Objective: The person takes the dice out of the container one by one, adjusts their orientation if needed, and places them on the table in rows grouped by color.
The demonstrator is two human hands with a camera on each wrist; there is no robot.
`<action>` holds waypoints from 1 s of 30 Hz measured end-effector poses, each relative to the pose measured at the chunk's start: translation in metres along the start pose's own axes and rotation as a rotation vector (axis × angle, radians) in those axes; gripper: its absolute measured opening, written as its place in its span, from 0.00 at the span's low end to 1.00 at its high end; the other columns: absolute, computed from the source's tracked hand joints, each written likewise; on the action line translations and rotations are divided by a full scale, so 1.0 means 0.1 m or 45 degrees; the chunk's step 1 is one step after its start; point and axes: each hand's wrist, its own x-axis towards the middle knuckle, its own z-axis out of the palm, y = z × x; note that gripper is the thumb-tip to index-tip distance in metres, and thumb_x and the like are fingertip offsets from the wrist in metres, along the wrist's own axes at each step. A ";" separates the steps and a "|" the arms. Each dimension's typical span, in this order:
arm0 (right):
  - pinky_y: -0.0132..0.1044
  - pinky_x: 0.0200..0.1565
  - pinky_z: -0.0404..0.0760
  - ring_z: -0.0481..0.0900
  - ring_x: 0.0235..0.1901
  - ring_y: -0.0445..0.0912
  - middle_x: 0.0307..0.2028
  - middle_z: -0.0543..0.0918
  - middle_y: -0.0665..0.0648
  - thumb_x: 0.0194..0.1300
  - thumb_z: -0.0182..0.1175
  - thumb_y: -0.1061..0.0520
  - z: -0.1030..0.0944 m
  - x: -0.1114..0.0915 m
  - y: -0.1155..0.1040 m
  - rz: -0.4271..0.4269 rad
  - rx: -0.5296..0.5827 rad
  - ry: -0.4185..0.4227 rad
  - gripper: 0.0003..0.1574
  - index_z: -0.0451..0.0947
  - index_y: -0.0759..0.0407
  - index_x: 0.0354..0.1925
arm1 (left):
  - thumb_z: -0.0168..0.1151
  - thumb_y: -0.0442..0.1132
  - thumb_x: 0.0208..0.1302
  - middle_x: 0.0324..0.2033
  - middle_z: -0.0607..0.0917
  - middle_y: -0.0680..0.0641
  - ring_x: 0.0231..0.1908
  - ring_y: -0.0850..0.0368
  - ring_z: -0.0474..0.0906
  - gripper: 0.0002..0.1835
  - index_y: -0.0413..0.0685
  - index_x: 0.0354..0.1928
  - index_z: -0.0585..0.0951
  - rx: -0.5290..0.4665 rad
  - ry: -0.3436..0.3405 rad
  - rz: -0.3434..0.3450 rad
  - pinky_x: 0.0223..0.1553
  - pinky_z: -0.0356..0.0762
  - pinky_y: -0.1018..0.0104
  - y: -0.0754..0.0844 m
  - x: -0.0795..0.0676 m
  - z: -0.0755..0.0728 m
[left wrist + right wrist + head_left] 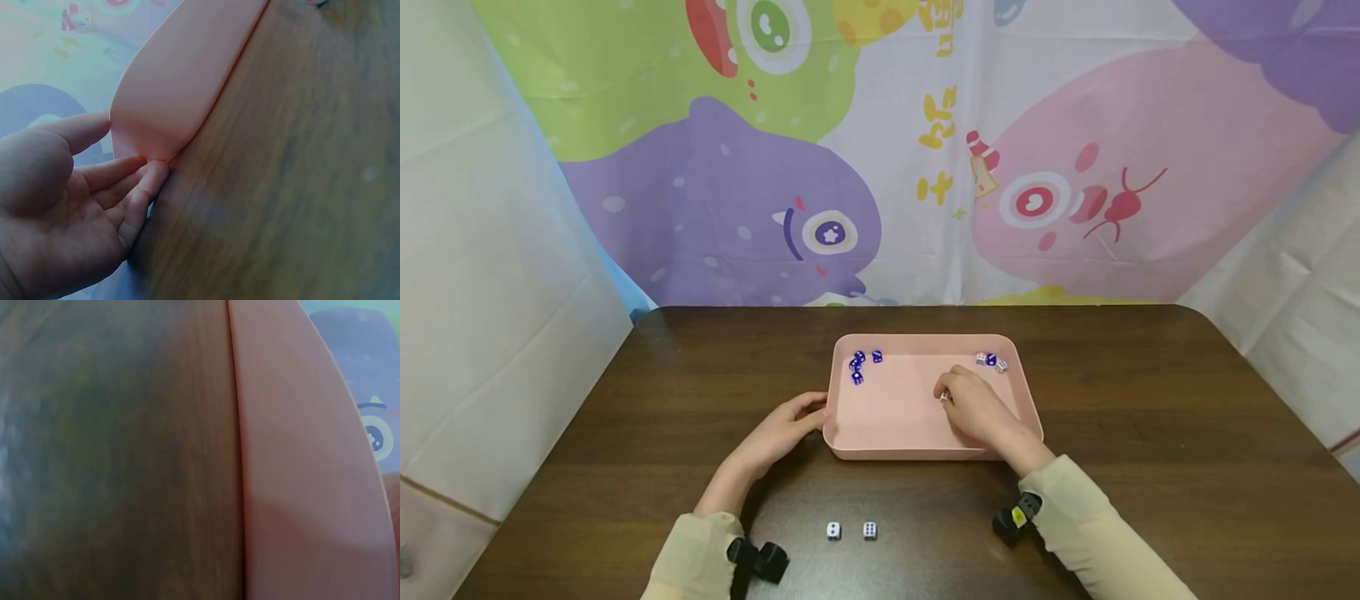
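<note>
A shallow pink tray (895, 454) sits on the table. My left hand (781, 431) holds its left end from outside; in the left wrist view the thumb (87, 131) meets the rim and the other fingers bend against the wall low down. Inside the tray, right of its middle, my right hand (977, 408) pinches a small white die (945, 397), partly covered by the fingers. Several blue dice (857, 365) lie in the back left corner. Two white dice and a blue die (991, 359) sit together at the back right.
On the brown wooden table (1150, 467), in front of the tray, lie two white dice, a left one (833, 531) and a right one (870, 531). A cartoon-printed curtain (917, 250) hangs behind the table's far edge. White cloth (512, 250) stands at the sides.
</note>
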 end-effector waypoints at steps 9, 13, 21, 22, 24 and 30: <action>0.39 0.39 0.75 0.74 0.31 0.46 0.29 0.75 0.54 0.56 0.56 0.68 -0.01 -0.06 -0.08 -0.026 0.016 0.019 0.06 0.78 0.62 0.30 | 0.53 0.45 0.65 0.55 0.74 0.40 0.56 0.48 0.67 0.24 0.40 0.60 0.68 0.001 0.004 -0.002 0.59 0.61 0.50 0.00 0.00 0.00; 0.38 0.39 0.75 0.74 0.31 0.45 0.29 0.76 0.54 0.57 0.56 0.68 -0.02 -0.10 -0.14 -0.048 0.019 0.030 0.06 0.78 0.62 0.31 | 0.53 0.45 0.65 0.55 0.74 0.40 0.55 0.48 0.68 0.25 0.40 0.60 0.68 0.005 0.004 0.002 0.58 0.61 0.50 0.01 -0.01 0.00; 0.37 0.39 0.76 0.73 0.32 0.44 0.29 0.76 0.53 0.58 0.58 0.65 -0.05 -0.23 -0.28 -0.108 -0.026 0.069 0.04 0.80 0.60 0.33 | 0.53 0.44 0.65 0.53 0.75 0.39 0.54 0.48 0.69 0.24 0.39 0.60 0.68 -0.004 -0.003 0.008 0.58 0.62 0.51 0.00 0.00 0.00; 0.37 0.38 0.76 0.73 0.31 0.44 0.29 0.76 0.52 0.58 0.59 0.65 -0.05 -0.24 -0.29 -0.115 -0.020 0.077 0.04 0.79 0.60 0.33 | 0.53 0.44 0.65 0.53 0.75 0.40 0.54 0.48 0.69 0.24 0.39 0.60 0.68 0.000 -0.002 0.010 0.58 0.62 0.51 -0.01 0.00 0.00; 0.37 0.38 0.75 0.72 0.31 0.42 0.29 0.75 0.51 0.57 0.59 0.65 -0.05 -0.28 -0.31 -0.129 -0.016 0.092 0.04 0.79 0.59 0.32 | 0.52 0.44 0.65 0.53 0.75 0.40 0.55 0.48 0.68 0.24 0.39 0.59 0.68 0.008 0.003 0.015 0.58 0.62 0.52 -0.01 0.01 0.00; 0.36 0.36 0.75 0.73 0.30 0.41 0.29 0.75 0.50 0.56 0.59 0.67 -0.06 -0.38 -0.37 -0.174 0.011 0.136 0.06 0.79 0.59 0.33 | 0.52 0.43 0.65 0.54 0.75 0.40 0.55 0.48 0.68 0.23 0.39 0.59 0.69 0.031 0.005 0.016 0.57 0.62 0.53 -0.02 0.02 0.00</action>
